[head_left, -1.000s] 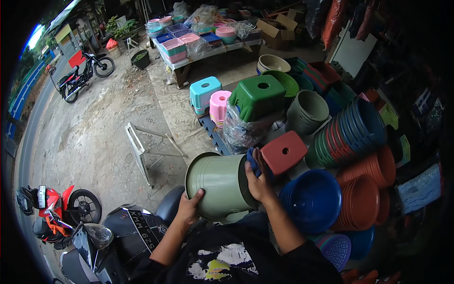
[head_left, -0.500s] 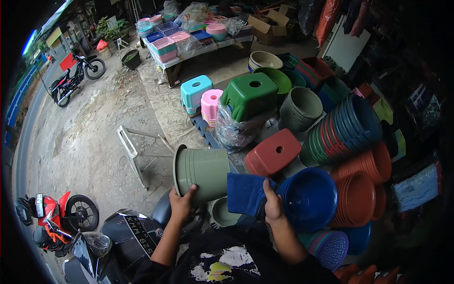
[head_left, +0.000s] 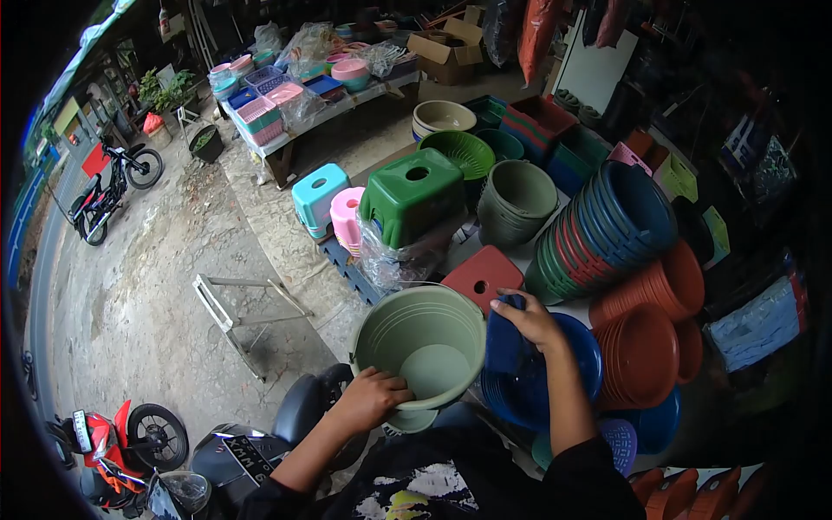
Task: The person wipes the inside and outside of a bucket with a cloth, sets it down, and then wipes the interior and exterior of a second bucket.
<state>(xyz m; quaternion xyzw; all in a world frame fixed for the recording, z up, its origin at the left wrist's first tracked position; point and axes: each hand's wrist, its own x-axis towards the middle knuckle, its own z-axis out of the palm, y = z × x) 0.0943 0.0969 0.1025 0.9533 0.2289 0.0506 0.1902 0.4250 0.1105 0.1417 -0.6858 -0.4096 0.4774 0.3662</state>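
Observation:
A grey-green bucket [head_left: 425, 334] is tilted so that its open mouth faces me. My left hand [head_left: 374, 397] grips its near rim, fingers curled over the edge. To the right, my right hand [head_left: 527, 319] is closed on a dark blue cloth [head_left: 503, 345], which hangs down beside the bucket's rim. A red stool [head_left: 482, 276] lies just beyond that hand, and a stack of blue basins [head_left: 572, 351] is under and behind the cloth.
Green stool [head_left: 414, 195], pink and light blue stools stand ahead. Stacked buckets [head_left: 607, 230] and orange-brown pots [head_left: 639, 351] fill the right. A metal frame [head_left: 230, 316] stands left, motorcycles [head_left: 113, 442] lower left. A goods-laden table [head_left: 299, 130] is behind.
The bucket has turned from lying sideways to showing its open mouth. My left hand moved right and down to its near rim; my right hand moved up with the cloth. The view has shifted.

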